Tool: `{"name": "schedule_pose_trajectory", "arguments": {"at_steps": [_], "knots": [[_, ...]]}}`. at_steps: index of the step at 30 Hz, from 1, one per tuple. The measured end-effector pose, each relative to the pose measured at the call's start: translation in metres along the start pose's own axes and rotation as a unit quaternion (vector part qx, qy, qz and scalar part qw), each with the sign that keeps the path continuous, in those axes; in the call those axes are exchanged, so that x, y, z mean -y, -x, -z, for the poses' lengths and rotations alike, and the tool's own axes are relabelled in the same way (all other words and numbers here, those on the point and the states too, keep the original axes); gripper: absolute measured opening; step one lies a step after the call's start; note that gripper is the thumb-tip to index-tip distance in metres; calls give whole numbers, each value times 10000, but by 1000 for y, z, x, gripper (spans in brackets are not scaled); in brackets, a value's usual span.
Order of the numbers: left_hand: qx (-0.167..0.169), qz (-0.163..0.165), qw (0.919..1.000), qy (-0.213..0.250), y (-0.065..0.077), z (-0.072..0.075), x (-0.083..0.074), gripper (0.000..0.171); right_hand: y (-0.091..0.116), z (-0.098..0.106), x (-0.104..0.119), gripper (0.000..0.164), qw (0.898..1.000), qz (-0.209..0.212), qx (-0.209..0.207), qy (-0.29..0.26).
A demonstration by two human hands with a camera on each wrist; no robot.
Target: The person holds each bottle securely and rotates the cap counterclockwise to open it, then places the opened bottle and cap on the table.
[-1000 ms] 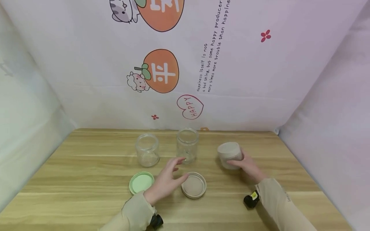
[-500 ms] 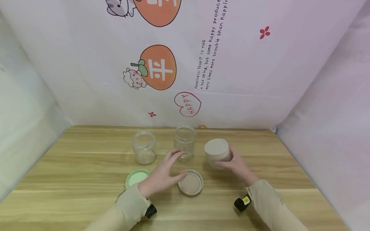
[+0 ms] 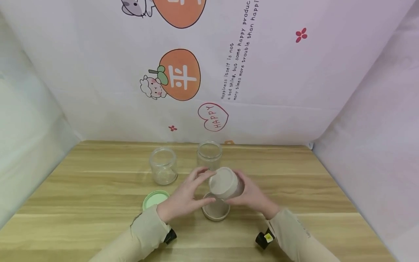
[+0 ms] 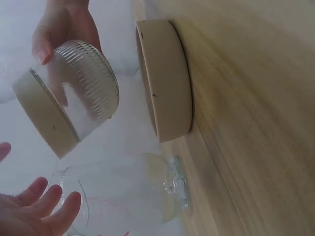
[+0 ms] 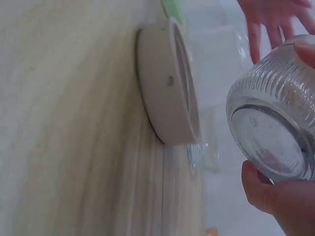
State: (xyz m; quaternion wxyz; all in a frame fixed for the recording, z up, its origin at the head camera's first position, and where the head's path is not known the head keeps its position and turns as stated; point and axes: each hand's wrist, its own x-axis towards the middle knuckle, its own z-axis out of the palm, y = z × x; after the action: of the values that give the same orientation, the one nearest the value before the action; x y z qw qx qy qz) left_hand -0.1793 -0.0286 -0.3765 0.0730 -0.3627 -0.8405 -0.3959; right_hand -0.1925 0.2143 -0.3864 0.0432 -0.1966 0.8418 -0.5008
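My right hand (image 3: 253, 196) grips a ribbed glass jar (image 4: 88, 81) around its body. The jar is tilted and raised above the table, and a beige lid (image 3: 223, 182) sits on its mouth. To its left, my left hand (image 3: 183, 198) is spread with fingers and thumb facing that lid. In the left wrist view a gap shows between the left fingertips (image 4: 64, 211) and the jar. Below the jar, a second beige lid (image 3: 216, 213) lies on the table with its hollow side up, partly covered by the jar in the head view.
Two clear glass jars without lids stand farther back: a shorter jar (image 3: 163, 165) at the left and a taller jar (image 3: 209, 154) right behind the hands. A green lid (image 3: 155, 198) lies beside my left wrist. A printed cloth (image 3: 262, 120) hangs behind the wooden table (image 3: 98, 203).
My right hand has carried the lidded jar from the right side leftward, over the beige lid and close to my left hand. The left hand stays nearly in place.
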Motion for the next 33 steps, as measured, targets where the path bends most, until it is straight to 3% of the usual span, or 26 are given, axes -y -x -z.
{"name": "schedule_pose_trajectory", "arguments": {"at_steps": [9,14,27,33], "knots": [[326,-181,9993,27,1,1,2,77,-1,-22,10,96,9983,352,373,283],[460,-611,9968,-249,2,1,9,81,-4,-26,11,96,9972,351,495,444],[502,-1451,9870,-481,2,6,16,77,-2,-28,10,95,9962,362,685,405],[270,-1763,9829,-453,2,6,17,75,-1,-28,9,94,9946,561,841,217]]}}
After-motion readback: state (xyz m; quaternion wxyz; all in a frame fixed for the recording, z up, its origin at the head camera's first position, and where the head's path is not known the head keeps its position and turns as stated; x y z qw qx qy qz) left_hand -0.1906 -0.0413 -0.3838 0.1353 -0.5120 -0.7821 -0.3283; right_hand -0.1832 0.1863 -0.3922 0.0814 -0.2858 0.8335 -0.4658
